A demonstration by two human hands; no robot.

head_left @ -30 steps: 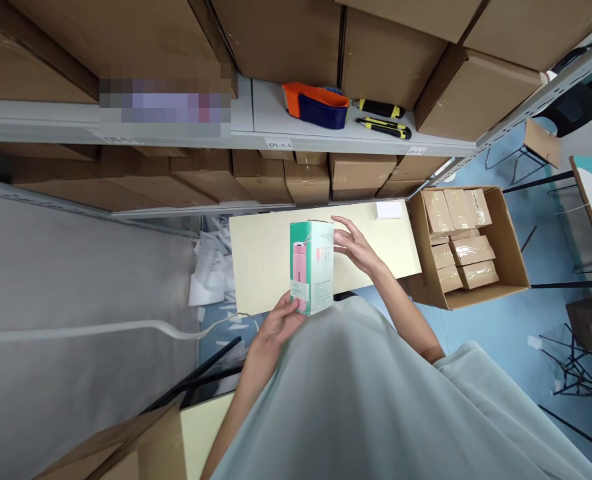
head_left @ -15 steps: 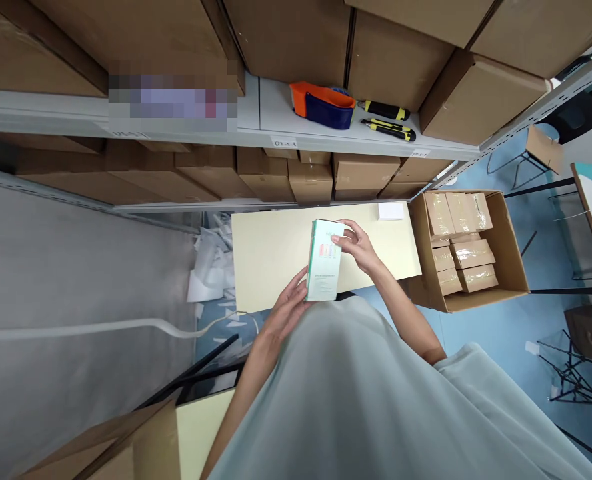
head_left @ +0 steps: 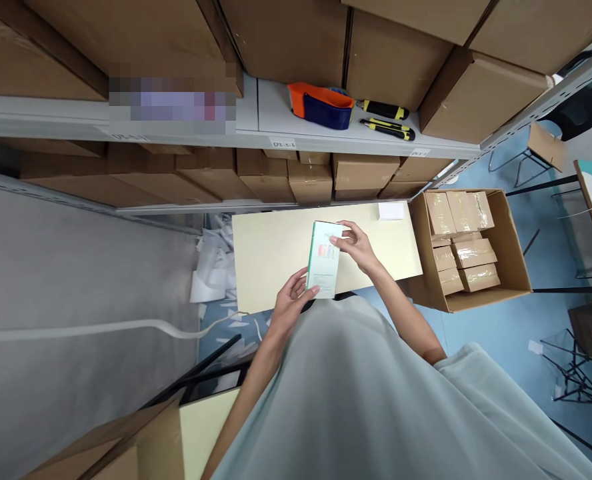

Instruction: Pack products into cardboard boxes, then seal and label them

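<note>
So it's a small carton (head_left: 322, 268), pale minty white on the big face, green down the left edge. There's a row of colourful pictures up top and fine print below, too tiny to read. Looks closed, tipped a bit to the right, held up between the left hand (head_left: 291, 298) and right hand (head_left: 356, 247).

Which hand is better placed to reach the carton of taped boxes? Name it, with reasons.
Likely the right hand: it is nearer the carton of taped boxes, off to the person's right. The left hand is farther away. Both hold the printed box.
</note>
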